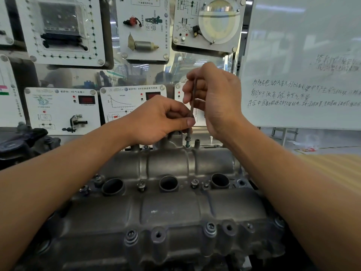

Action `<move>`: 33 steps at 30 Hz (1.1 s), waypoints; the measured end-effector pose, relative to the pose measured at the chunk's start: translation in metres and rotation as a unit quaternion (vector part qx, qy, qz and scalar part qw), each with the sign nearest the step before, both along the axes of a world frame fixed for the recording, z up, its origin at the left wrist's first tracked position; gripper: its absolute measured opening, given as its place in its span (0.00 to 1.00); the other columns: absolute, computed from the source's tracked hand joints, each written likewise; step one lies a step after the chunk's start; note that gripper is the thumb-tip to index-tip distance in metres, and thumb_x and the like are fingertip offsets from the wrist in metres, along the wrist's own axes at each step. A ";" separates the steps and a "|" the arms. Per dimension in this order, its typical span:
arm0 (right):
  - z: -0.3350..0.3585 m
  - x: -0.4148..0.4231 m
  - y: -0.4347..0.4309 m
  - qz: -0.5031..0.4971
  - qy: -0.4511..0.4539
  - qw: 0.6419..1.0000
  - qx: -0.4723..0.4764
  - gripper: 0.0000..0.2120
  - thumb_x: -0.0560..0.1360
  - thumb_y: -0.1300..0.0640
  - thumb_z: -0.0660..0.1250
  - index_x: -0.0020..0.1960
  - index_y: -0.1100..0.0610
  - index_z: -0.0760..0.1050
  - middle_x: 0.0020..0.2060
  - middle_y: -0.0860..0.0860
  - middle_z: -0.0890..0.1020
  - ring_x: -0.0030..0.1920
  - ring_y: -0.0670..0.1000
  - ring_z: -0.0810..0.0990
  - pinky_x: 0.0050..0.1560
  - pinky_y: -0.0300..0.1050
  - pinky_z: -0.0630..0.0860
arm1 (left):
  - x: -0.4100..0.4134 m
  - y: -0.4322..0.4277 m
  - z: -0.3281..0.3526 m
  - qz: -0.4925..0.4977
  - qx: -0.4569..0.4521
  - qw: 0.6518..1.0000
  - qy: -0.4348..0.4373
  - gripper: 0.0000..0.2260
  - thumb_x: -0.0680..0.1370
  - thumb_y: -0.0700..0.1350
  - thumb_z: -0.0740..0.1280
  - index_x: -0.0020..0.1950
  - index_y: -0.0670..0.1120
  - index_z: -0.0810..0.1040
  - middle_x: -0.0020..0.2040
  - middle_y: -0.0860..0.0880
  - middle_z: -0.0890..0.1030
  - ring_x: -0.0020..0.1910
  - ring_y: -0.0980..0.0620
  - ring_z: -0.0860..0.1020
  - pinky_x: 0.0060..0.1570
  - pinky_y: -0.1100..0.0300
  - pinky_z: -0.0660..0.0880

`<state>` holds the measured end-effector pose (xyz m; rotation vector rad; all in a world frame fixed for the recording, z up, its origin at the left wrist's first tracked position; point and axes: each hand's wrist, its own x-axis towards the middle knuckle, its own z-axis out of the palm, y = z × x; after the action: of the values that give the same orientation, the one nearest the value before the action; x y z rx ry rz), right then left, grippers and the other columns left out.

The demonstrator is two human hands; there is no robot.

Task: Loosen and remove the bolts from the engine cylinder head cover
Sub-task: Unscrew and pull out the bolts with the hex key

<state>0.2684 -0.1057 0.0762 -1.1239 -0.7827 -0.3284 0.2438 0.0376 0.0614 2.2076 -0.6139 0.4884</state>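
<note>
The grey cast cylinder head cover fills the lower middle of the head view. At its far edge a thin dark rod-like tool stands upright on a bolt. My right hand grips the tool's upper part, fingers curled round it. My left hand pinches the lower shaft between thumb and fingers just above the bolt. More bolts sit along the cover's middle and near its front edge.
Three round plug wells run across the cover's middle. A short dark sleeve stands right of the worked bolt. Training panels hang behind the engine, a whiteboard stands at the right, and a dark part lies at the left.
</note>
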 end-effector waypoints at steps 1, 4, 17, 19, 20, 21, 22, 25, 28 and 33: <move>0.000 0.001 0.000 -0.016 0.003 1.000 0.003 0.09 0.72 0.60 0.63 0.35 0.60 0.78 0.28 0.56 0.80 0.25 0.52 0.76 0.27 0.39 0.73 | 0.000 0.000 0.000 0.001 0.001 1.000 -0.001 0.04 0.78 0.40 0.70 0.50 0.43 0.84 0.45 0.41 0.86 0.49 0.43 0.84 0.58 0.51 0.79; 0.000 0.002 0.001 -0.021 0.027 0.999 0.014 0.10 0.77 0.64 0.63 0.38 0.60 0.77 0.29 0.56 0.81 0.25 0.53 0.77 0.27 0.39 0.73 | -0.001 0.000 0.001 0.010 0.004 1.000 -0.005 0.03 0.78 0.41 0.71 0.50 0.43 0.84 0.45 0.40 0.86 0.49 0.41 0.84 0.58 0.47 0.78; 0.002 0.000 0.004 0.028 0.050 0.998 -0.029 0.09 0.83 0.58 0.61 0.48 0.60 0.78 0.26 0.52 0.75 0.25 0.49 0.71 0.27 0.40 0.71 | 0.003 0.003 0.000 -0.002 0.000 1.000 -0.005 0.07 0.77 0.41 0.71 0.50 0.37 0.82 0.47 0.34 0.84 0.51 0.34 0.82 0.60 0.41 0.76; 0.003 0.000 0.005 0.053 0.064 0.996 -0.043 0.10 0.83 0.58 0.60 0.50 0.61 0.79 0.26 0.51 0.72 0.25 0.49 0.69 0.27 0.40 0.69 | 0.003 0.003 0.000 -0.005 0.007 1.000 -0.008 0.07 0.77 0.42 0.71 0.47 0.37 0.82 0.44 0.36 0.84 0.42 0.43 0.82 0.52 0.50 0.79; 0.003 0.000 0.005 0.075 0.073 0.993 -0.049 0.11 0.82 0.57 0.61 0.49 0.61 0.79 0.25 0.50 0.71 0.25 0.48 0.68 0.27 0.40 0.68 | 0.003 0.003 0.000 -0.006 0.013 1.000 -0.011 0.08 0.77 0.42 0.71 0.46 0.36 0.81 0.41 0.35 0.83 0.39 0.47 0.79 0.47 0.54 0.78; 0.003 0.000 0.005 0.097 0.081 0.991 -0.053 0.13 0.82 0.55 0.62 0.45 0.61 0.80 0.24 0.50 0.70 0.25 0.48 0.67 0.27 0.40 0.67 | 0.003 0.003 0.000 -0.005 0.017 1.000 -0.012 0.10 0.77 0.43 0.71 0.44 0.35 0.81 0.40 0.33 0.81 0.37 0.49 0.76 0.44 0.56 0.75; 0.002 0.000 0.005 0.115 0.086 0.988 -0.055 0.15 0.81 0.53 0.63 0.41 0.60 0.81 0.24 0.50 0.68 0.25 0.48 0.66 0.27 0.40 0.67 | 0.002 0.002 0.000 -0.005 0.021 1.000 -0.009 0.12 0.77 0.43 0.71 0.43 0.34 0.79 0.38 0.31 0.79 0.36 0.50 0.74 0.42 0.57 0.73; 0.001 0.001 0.005 0.130 0.087 0.986 -0.056 0.20 0.79 0.48 0.67 0.31 0.55 0.80 0.22 0.49 0.68 0.26 0.48 0.67 0.28 0.40 0.68 | 0.002 0.001 0.001 -0.012 0.030 0.999 -0.001 0.11 0.78 0.43 0.71 0.37 0.40 0.78 0.29 0.49 0.78 0.30 0.59 0.72 0.37 0.67 0.70; 0.001 0.001 0.005 0.113 0.078 0.989 -0.056 0.20 0.75 0.46 0.70 0.27 0.53 0.76 0.22 0.48 0.71 0.27 0.47 0.69 0.30 0.39 0.69 | 0.003 0.001 0.001 -0.015 0.049 0.999 -0.005 0.10 0.79 0.42 0.70 0.37 0.46 0.79 0.28 0.58 0.79 0.28 0.64 0.74 0.34 0.74 0.68; 0.001 0.000 0.009 0.099 0.085 0.990 -0.047 0.19 0.76 0.55 0.71 0.27 0.54 0.72 0.23 0.49 0.70 0.27 0.48 0.68 0.30 0.40 0.68 | 0.001 0.001 0.001 -0.018 0.055 0.998 -0.011 0.08 0.79 0.42 0.70 0.39 0.47 0.81 0.31 0.58 0.81 0.31 0.64 0.76 0.37 0.74 0.69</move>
<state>0.2685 -0.0968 0.0777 -1.1351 -0.7570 -0.0280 0.2451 0.0386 0.0627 2.2933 -0.7057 0.4698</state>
